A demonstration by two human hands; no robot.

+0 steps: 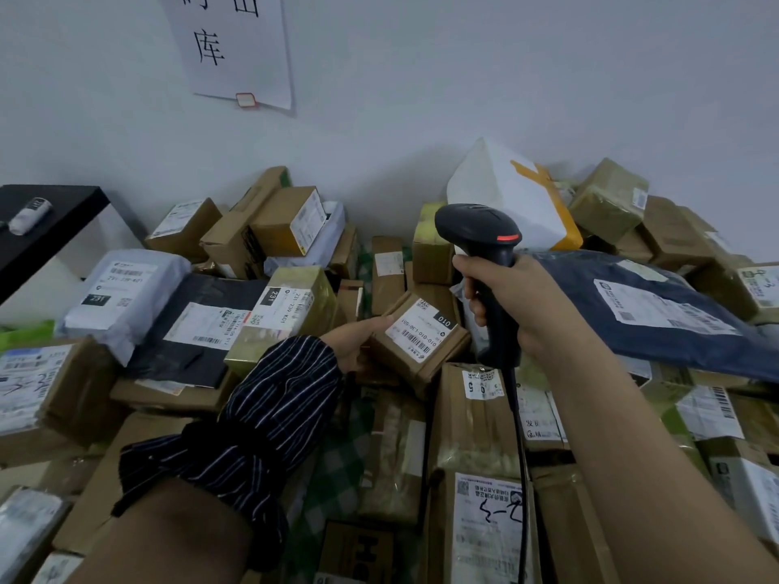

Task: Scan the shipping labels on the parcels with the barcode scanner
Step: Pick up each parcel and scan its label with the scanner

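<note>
**Inspector:** Surroundings?

**Checker:** Logged a heap of parcels point(286, 221) piled against a pale wall point(463, 78). Mostly brown cartons, plus a white poly bag point(126, 297) at left, a black mailer point(198, 326) beside it, a navy mailer point(657, 309) at right and a white sack point(506, 191) with yellow tape at the back. Noted a paper sign point(232, 48) on the wall. Noted a black table point(46, 229) at far left, bearing a small white device point(29, 214). Green checked cloth point(337, 469) between cartons lower down.

**Inspector:** Obstructions?

**Checker:** Found a striped sleeve point(269, 415) across the lower middle, covering the cartons beneath. Found the black cable point(522, 457) of the barcode scanner point(478, 229) hanging down over labelled cartons below the grip.

**Inspector:** Item under inspection?

**Checker:** Located the small cardboard box point(404, 360) at centre, tilted, resting on other cartons. Shipping label point(421, 326) faces up, marked "010", barcode in plain sight. Sits just left of the scanner handle.

**Inspector:** Hands?

**Checker:** Right hand point(506, 301): wrapped round the handle, fingers closed tight on it. Holds the scanner head above the box, red strip on its back. Cannot tell about the trigger finger. Left hand point(354, 339): reaches out of the sleeve and grips the box at its left corner. One finger laid straight along the upper edge, the rest tucked under the side.
</note>
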